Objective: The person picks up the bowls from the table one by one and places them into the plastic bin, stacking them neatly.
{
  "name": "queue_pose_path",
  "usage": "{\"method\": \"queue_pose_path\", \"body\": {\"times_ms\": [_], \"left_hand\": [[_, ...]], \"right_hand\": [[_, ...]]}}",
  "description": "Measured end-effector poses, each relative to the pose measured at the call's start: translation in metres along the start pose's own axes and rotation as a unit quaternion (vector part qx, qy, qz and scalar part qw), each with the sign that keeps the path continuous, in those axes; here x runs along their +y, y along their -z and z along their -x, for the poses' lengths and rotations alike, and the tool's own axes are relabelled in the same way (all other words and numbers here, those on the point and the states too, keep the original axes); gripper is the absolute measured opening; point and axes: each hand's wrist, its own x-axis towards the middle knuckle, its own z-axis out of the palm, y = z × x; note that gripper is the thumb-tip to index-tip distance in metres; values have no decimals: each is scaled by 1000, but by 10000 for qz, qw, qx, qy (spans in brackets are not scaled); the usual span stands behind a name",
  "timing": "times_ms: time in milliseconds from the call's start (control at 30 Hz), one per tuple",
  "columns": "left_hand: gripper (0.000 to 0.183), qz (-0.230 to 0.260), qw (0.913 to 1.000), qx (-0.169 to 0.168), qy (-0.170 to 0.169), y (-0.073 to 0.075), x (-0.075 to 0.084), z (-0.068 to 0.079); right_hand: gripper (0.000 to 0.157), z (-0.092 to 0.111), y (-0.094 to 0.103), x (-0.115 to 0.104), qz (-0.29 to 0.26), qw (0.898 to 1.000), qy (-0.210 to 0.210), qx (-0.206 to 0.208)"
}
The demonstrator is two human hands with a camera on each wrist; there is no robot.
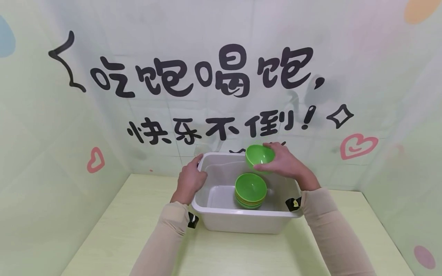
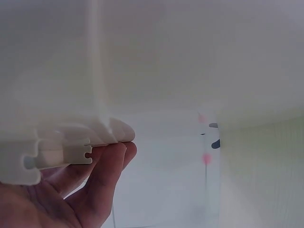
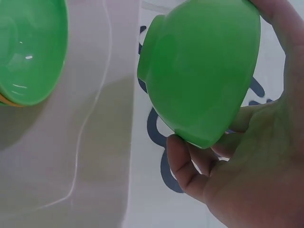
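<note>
A white plastic tub point(image 1: 241, 222) stands on the table, and inside it is a stack of several bowls point(image 1: 251, 188), green on top with a yellow rim showing lower down. My right hand point(image 1: 288, 163) grips a single green bowl point(image 1: 257, 155) by its rim, above the tub's back edge. In the right wrist view the underside and foot of this green bowl point(image 3: 199, 71) show, with thumb and fingers on opposite sides of the rim. My left hand point(image 1: 190, 180) holds the tub's left rim; in the left wrist view its fingers point(image 2: 107, 175) curl up under that rim.
The pale wooden table point(image 1: 131, 230) extends around the tub. Behind it rises a light wall covering point(image 1: 221, 30) with large black lettering and pink hearts. Black wrist straps point(image 1: 293, 204) show beside the tub's rim.
</note>
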Motion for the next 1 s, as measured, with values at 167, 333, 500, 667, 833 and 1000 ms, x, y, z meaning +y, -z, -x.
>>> {"method": "queue_pose_path", "body": {"times_ms": [167, 333, 500, 667, 833, 1000], "left_hand": [[72, 52, 10000, -13, 0, -1, -1, 0], [72, 65, 10000, 8, 20, -2, -2, 1], [72, 63, 10000, 17, 16, -3, -1, 1], [73, 87, 10000, -12, 30, -2, 1, 2], [73, 92, 10000, 26, 19, 0, 2, 1], [72, 91, 9999, -5, 51, 0, 1, 0]], "right_hand": [[99, -4, -9, -2, 84, 9999, 118, -90], [103, -7, -17, -2, 99, 9995, 229, -212], [105, -9, -26, 0, 382, 9986, 163, -320], [104, -10, -33, 0, 510, 9974, 194, -476], [104, -12, -36, -1, 434, 9970, 220, -608], [104, -14, -39, 0, 472, 9957, 161, -782]]}}
